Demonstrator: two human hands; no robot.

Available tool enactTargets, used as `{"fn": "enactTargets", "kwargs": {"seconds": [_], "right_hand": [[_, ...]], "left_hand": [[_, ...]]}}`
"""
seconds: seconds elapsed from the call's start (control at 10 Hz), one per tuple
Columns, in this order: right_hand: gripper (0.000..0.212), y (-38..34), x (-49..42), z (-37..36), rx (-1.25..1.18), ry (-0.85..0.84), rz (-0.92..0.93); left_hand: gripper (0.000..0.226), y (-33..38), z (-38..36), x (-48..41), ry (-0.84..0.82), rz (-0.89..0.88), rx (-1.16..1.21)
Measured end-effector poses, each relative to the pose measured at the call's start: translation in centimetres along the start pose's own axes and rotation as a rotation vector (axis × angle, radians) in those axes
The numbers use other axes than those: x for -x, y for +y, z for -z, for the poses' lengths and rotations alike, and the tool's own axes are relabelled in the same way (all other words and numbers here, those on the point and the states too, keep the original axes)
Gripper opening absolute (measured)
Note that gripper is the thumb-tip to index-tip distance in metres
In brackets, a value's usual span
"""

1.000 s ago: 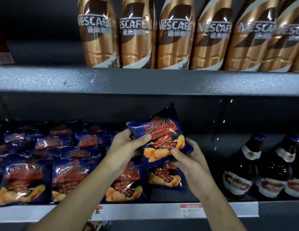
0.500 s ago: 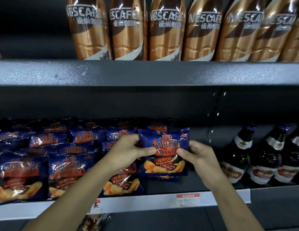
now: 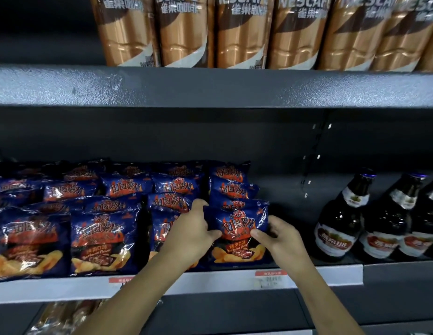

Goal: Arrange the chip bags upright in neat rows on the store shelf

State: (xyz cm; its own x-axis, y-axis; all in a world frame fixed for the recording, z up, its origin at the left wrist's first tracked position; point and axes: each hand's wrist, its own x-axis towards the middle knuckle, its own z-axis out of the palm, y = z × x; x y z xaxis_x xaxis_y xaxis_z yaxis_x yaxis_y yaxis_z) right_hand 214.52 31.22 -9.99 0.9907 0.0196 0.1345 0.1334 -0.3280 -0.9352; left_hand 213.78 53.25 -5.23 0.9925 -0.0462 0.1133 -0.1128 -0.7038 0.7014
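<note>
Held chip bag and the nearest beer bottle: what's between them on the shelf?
Head view: only the right hand, pinching the held chip bag; beyond it, bare shelf to the nearest beer bottle.

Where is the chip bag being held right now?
Head view, centre: the held chip bag stands at the front of the rightmost chip row, between the left hand and right hand, dark bottles to its right.

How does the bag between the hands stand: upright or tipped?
Upright. The chip bag shows its logo on top and printed chips below.
</note>
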Motion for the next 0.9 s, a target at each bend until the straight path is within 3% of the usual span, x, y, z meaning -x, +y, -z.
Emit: {"fn": "enactTargets", "kwargs": {"seconds": [0.3,0.5,0.6,0.7,0.8,0.9], "right_hand": [[0.02,1.2,0.6,-0.1,0.003,-0.054,-0.084],[0.021,0.8,0.8,0.2,-0.173,-0.019,-0.133],[0.047,-0.6,0.5,1.0,-0.272,0.102,-0.1],[0.047,-2.9,0.1,1.8,-0.201,0.207,0.024],[0.031,-4.4,-0.3,2.0,-0.224,0.276,0.132],[0.02,-5.6,-0.2,1.5,-0.255,0.343,0.209]], "left_hand": [[0.065,0.2,-0.3,0.8,-0.025,0.022,-0.036],[0.085,0.0,0.0,1.1,0.057,-0.027,-0.137],[0.067,0.0,1.1,1.4,0.133,-0.061,-0.109],[0.033,0.1,2.6,1.5,0.217,-0.11,-0.007],[0.005,0.3,3.5,1.7,0.26,-0.149,0.093],[0.008,0.9,4.3,2.3,0.28,-0.183,0.228]]}}
